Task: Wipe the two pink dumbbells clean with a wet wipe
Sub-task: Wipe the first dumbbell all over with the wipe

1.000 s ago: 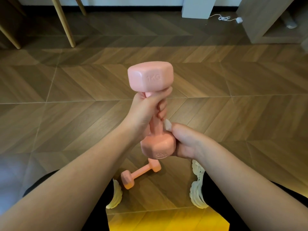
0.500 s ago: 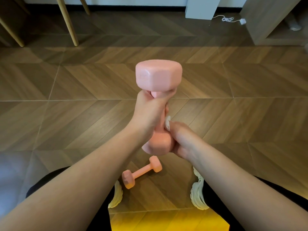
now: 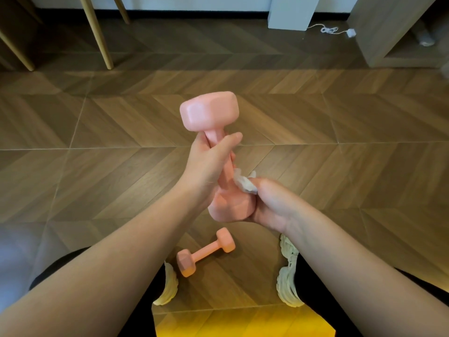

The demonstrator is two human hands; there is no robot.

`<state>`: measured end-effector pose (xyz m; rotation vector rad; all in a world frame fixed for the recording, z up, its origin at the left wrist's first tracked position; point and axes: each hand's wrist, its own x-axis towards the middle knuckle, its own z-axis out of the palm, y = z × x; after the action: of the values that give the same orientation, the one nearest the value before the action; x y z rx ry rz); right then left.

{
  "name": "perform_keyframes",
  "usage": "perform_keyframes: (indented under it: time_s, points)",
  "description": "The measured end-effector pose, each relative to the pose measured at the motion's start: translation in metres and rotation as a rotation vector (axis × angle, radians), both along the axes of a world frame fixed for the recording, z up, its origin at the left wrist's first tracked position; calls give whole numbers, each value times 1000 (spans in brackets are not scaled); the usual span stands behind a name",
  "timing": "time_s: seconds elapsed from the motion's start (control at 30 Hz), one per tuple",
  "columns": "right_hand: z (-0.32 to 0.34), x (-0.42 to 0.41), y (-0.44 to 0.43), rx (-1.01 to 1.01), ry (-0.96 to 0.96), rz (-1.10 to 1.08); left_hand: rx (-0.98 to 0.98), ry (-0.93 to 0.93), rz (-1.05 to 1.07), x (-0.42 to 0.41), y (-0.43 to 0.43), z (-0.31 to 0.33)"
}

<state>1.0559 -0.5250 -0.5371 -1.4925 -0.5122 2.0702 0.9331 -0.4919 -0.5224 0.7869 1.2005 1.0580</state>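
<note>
Out in front, above the knees, the left hand (image 3: 206, 166) is gripping one pink dumbbell (image 3: 210, 110) by the upper part of its handle, fingers curling round the bar and the thumb sticking out to the right. That dumbbell is hanging in the air nearly upright, leaning a bit, with one head up top and the other down low. Meanwhile the right hand (image 3: 272, 203) is pinching a crumpled white wet wipe (image 3: 244, 183) and pressing it against the lower handle, just above the bottom head, and the heel of that hand is sitting against the side of that head. Down below, the second pink dumbbell (image 3: 205, 252) is lying at a slant on the wooden floor (image 3: 340, 166) between two pale shoes (image 3: 289, 271), with neither hand touching it. Further back, wooden furniture legs (image 3: 97, 32) are standing on the left, and a white cable (image 3: 328, 29) is trailing across the floor near a light wood cabinet (image 3: 379, 32) on the right.
</note>
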Motion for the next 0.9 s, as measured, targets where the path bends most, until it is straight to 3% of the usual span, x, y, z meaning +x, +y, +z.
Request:
perform_keyframes:
  time_s: [0.17,0.3,0.5,0.77,0.9]
  points:
    - [-3,-13,-1,-22,-100,-102,58,-2,9,7,1,2]
    - [-3,-14,-4,-89,-111,-22,59,-9,-40,8,-1,3]
    - [6,2,-7,-134,233,151,26,-100,-23,4,1,7]
    - [-8,-11,-6,-174,-6,116,48,-115,-200,8,-5,9]
    - [1,0,-7,-77,113,161,47,-237,-234,0,-1,11]
